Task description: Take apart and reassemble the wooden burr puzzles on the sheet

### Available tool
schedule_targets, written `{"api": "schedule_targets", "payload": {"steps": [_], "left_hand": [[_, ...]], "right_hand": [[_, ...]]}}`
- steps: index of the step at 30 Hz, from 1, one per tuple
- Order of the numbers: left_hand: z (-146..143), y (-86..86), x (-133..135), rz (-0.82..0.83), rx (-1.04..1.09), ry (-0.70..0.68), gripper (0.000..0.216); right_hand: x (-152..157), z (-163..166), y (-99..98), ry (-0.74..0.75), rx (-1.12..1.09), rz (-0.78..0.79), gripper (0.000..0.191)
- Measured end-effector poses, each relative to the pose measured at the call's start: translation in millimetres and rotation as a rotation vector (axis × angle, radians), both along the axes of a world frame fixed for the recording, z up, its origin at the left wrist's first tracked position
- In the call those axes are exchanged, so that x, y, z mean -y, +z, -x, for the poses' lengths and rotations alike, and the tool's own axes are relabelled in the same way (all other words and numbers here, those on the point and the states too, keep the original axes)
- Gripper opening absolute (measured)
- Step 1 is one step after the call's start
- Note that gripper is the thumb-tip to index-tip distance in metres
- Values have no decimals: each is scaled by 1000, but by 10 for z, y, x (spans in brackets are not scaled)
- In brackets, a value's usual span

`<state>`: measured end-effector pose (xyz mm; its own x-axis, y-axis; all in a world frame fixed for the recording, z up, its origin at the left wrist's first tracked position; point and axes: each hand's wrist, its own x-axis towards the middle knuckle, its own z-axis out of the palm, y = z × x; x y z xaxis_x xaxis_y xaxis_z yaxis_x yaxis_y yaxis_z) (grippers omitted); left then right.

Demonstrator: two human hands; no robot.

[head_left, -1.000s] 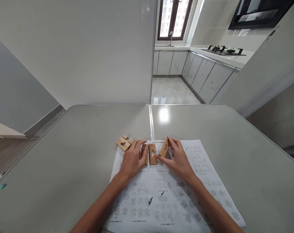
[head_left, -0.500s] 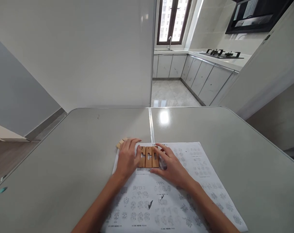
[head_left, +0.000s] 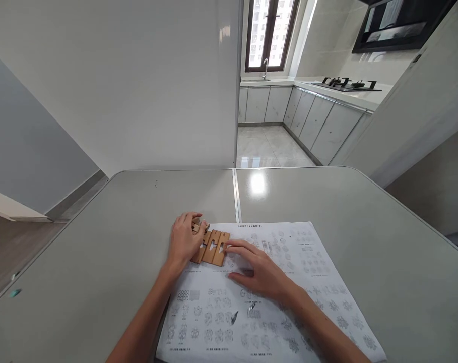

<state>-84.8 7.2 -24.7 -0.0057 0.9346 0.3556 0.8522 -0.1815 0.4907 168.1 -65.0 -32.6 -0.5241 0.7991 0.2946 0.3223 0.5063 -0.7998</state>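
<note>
Three flat wooden tiles (head_left: 215, 255) with cut-out slots lie side by side and slightly slanted on a printed paper sheet (head_left: 274, 322). Dark marks, among them a "2", show at their top ends. My left hand (head_left: 184, 238) curls around small wooden pieces (head_left: 196, 228) at the tiles' upper left, its thumb by the leftmost tile. The palm hides part of those pieces. Just right of the tiles is my right hand (head_left: 261, 267), thumb and fingers apart. Its index fingertip is at the right tile's edge; whether it touches cannot be told.
The sheet, with rows of small line drawings, covers the near middle of the grey table (head_left: 100, 262). A metal seam (head_left: 236, 194) runs across the tabletop. A small green object (head_left: 15, 293) sits by the left edge. Beyond are a wall and a kitchen with a stove (head_left: 345, 84).
The three tiles have shifted left and turned slanted. My left hand has moved left onto the small wooden pieces. My right hand has moved slightly off the tiles, its fingers spread.
</note>
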Motion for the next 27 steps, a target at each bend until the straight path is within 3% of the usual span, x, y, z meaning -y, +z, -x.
{"api": "schedule_targets", "payload": {"steps": [3, 7, 11, 16, 27], "left_hand": [[4, 40, 0, -26, -7, 55, 21], [-136, 150, 95, -205, 39, 9, 15], [-407, 166, 335, -200, 110, -322, 13], [-706, 3, 641, -43, 26, -721, 17], [-773, -21, 655, 64, -24, -747, 21]], "right_hand": [[1, 18, 4, 26, -55, 1, 47], [-32, 36, 7, -179, -138, 1, 19], [-70, 18, 22, -399, -203, 86, 16], [-74, -2, 3, -408, -223, 190, 17], [-88, -2, -39, -393, -206, 211, 17]]}}
